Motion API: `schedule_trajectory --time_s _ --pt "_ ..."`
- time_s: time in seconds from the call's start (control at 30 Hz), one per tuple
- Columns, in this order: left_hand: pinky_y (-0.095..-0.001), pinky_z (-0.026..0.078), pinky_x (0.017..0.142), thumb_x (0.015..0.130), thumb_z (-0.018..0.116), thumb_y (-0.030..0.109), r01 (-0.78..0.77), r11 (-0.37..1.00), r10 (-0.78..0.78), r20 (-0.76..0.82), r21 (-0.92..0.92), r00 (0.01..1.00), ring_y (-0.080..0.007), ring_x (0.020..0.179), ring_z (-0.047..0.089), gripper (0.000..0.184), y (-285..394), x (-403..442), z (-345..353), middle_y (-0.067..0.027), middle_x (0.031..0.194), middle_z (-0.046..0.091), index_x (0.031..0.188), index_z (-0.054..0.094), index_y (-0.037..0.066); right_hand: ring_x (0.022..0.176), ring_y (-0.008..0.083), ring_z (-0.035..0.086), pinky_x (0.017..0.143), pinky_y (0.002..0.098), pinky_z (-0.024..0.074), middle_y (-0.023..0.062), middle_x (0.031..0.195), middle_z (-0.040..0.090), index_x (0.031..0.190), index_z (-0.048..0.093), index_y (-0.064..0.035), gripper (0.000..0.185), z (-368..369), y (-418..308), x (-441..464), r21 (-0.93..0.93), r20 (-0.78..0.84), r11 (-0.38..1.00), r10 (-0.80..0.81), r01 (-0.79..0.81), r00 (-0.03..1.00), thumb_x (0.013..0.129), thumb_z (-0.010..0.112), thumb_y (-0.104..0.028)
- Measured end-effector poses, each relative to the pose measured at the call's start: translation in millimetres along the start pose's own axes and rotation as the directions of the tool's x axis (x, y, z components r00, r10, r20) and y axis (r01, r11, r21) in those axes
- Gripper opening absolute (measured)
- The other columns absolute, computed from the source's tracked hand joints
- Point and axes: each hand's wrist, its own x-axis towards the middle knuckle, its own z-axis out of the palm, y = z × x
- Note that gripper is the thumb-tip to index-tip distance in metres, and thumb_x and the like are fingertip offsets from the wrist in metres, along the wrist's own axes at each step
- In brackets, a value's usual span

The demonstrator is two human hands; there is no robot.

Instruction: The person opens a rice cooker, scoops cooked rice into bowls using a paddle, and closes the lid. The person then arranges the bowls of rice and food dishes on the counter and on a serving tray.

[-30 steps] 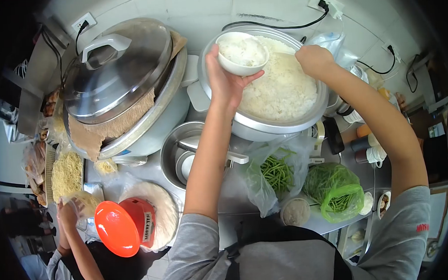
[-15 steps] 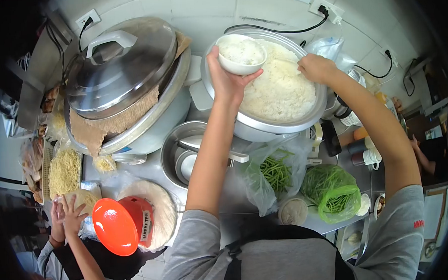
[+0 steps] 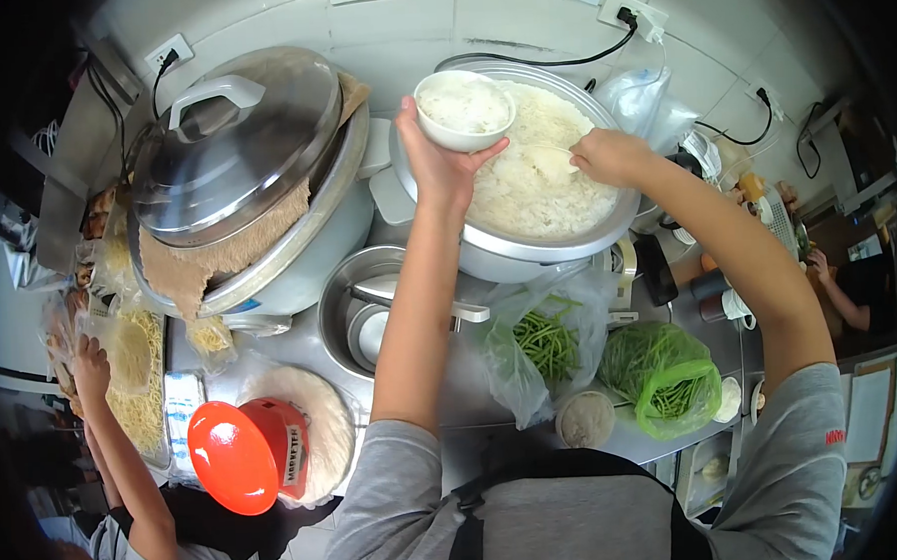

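My left hand (image 3: 442, 168) grips a white bowl (image 3: 465, 135) of cooked rice from below and the side, above the left part of a large rice cooker pot (image 3: 513, 262). A wide mound of white rice (image 3: 540, 208) fills that pot. Over the rice, my right hand (image 3: 605, 158) is closed on a pale rice paddle (image 3: 555, 155). Its blade is against the rice, hard to tell apart from it, and most of the handle is hidden in my fist.
Left stands a second large cooker (image 3: 330, 200) with a tilted steel lid (image 3: 247, 139) over brown cloth. Nearer are a steel pot (image 3: 333, 330), an orange-red scale (image 3: 231, 455), and bags of cut green vegetables (image 3: 546, 346). A co-worker's hand (image 3: 92, 368) reaches over noodles (image 3: 139, 419).
The bowl and both my hands shift slightly left in view, my right hand moving inward over the rice with the paddle. The co-worker's hands moved up and left, toward the bagged noodles.
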Motion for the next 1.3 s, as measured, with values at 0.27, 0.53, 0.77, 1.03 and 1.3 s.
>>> schedule_trajectory --time_s 0.27,0.53,0.77,1.03,1.3 --pt "-0.0518 0.056 0.078 0.089 0.032 0.06 0.019 0.999 -0.019 -0.017 0.037 1.0 -0.035 0.114 0.055 0.069 1 0 1 -0.0199 0.13 0.047 0.132 0.038 0.006 0.084 0.0343 0.065 0.073 0.0457 0.0518 0.0156 0.084 0.066 0.098 0.068 -0.0097 0.023 2 -9 -17 -0.076 -0.026 0.992 -0.1 0.098 0.995 0.092 0.053 -0.026" --pt "-0.0549 0.053 0.082 0.088 0.035 0.06 0.014 0.999 -0.012 -0.025 0.046 1.0 -0.0369 0.116 0.053 0.069 0 1 -2 -0.02 0.131 0.046 0.133 0.036 0.007 0.083 0.0317 0.067 0.072 0.0443 0.0534 0.0142 0.082 0.067 0.099 0.068 -0.0102 0.022 -12 -46 -57 -0.312 -0.031 0.912 -0.29 0.266 0.957 0.092 0.052 -0.022" --pt "-0.0516 0.056 0.079 0.086 0.039 0.06 -0.007 0.997 0.008 -0.022 0.077 1.0 -0.0356 0.114 0.056 0.073 1 -2 2 -0.0209 0.13 0.048 0.133 0.036 0.004 0.068 0.0285 0.066 0.063 0.0413 0.0524 0.0142 0.07 0.065 0.094 0.068 -0.0042 0.022 -23 -54 -92 -0.048 -0.075 0.953 -0.301 0.298 0.951 0.092 0.054 -0.021" --pt "-0.0457 0.058 0.074 0.085 0.043 0.06 -0.086 0.98 0.1 -0.07 0.179 0.993 -0.0327 0.11 0.059 0.076 0 -4 5 -0.0211 0.126 0.05 0.132 0.037 0.001 0.041 0.0055 0.038 0.037 0.0223 0.0318 -0.0014 0.057 0.048 0.081 0.063 -0.004 0.022 -13 -21 -35 0.787 0.422 0.589 -0.296 -0.184 0.857 0.092 0.058 -0.022" --pt "-0.0447 0.057 0.073 0.085 0.046 0.057 -0.068 0.979 0.083 -0.074 0.191 0.994 -0.0317 0.111 0.058 0.071 0 -2 0 -0.018 0.13 0.048 0.135 0.035 0.008 0.039 0.0048 0.037 0.034 0.0217 0.03 0.0001 0.063 0.051 0.087 0.058 -0.0028 0.022 -47 18 -38 0.845 0.194 0.515 -0.043 -0.145 0.98 0.095 0.052 -0.023"
